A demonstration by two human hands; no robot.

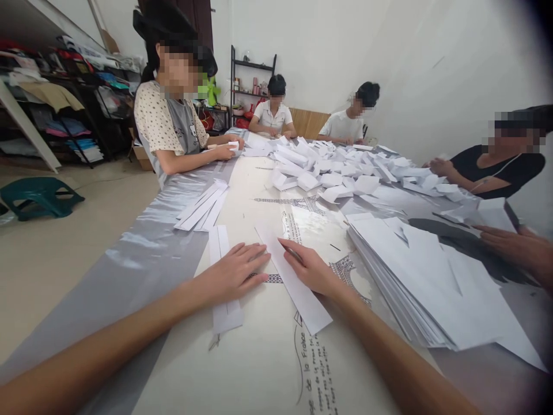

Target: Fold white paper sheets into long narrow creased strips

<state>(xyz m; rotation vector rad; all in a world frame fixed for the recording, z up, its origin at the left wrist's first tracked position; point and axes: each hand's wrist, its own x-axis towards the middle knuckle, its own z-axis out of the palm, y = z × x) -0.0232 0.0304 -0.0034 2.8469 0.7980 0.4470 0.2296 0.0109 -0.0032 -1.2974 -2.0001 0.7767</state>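
Note:
My left hand (235,271) lies with fingers stretched out across a folded paper strip (227,316), its fingertips reaching the edge of another strip. That second white paper strip (307,308) slants under my right hand (311,266). In my right fingers is a slim, dark, pointed tool (290,250); its exact kind is unclear, and most of it is hidden by the hand. Beyond my left hand lies a small fan of white paper strips (203,208). A thick stack of white paper sheets (425,276) stands to the right of my right forearm.
A heap of folded white paper pieces (328,164) covers the far table. The tablecloth (242,374) has printed towers and writing. One person (173,132) stands at the left holding paper; others sit around. Another person's hand (514,245) is beyond the stack. A green stool (41,196) stands left.

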